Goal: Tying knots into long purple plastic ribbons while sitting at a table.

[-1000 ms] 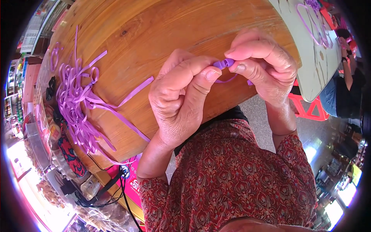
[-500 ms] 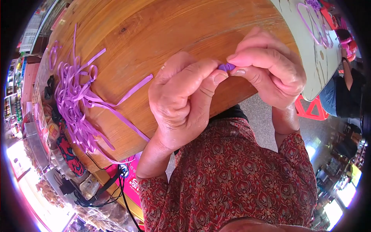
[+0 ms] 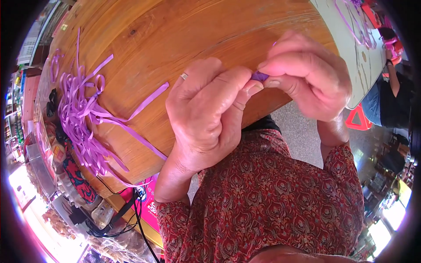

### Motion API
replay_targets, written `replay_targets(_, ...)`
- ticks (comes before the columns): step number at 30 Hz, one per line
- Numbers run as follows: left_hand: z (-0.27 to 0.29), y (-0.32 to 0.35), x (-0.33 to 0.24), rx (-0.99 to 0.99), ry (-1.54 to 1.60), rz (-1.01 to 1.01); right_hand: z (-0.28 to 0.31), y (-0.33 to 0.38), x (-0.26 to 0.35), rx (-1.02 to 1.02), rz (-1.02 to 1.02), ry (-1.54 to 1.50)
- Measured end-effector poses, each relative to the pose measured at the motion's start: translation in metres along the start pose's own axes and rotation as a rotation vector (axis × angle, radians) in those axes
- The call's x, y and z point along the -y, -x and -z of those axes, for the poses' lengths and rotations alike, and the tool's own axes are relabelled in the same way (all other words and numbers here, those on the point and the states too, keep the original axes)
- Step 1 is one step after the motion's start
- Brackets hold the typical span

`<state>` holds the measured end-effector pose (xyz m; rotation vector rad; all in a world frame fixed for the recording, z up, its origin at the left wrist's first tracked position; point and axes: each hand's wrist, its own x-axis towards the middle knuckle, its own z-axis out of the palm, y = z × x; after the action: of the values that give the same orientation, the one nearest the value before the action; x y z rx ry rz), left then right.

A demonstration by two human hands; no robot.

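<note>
A: Both hands are up over the wooden table (image 3: 184, 30), and the left hand (image 3: 206, 114) has thumb and forefinger pinched on a small purple ribbon piece (image 3: 259, 76).

B: The right hand (image 3: 307, 74) is closed on the same bit from the other side, fingertips meeting.

A: Most of it is hidden between them. I'd say short, firm pinches will keep the fold tight.

B: The loose purple ribbon strips (image 3: 87, 122) lie well apart, at the table's left.
</note>
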<state>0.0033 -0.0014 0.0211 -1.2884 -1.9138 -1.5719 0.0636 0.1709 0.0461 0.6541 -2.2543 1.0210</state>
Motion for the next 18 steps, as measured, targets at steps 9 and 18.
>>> replay_targets(9,-0.004,0.001,-0.001,0.03,0.015,0.058,0.005,0.002,-0.003,0.087,-0.185,-0.061)
replay_targets(18,0.001,-0.003,-0.003,0.177,-0.001,0.106,0.013,0.0,-0.009,0.174,0.147,0.141)
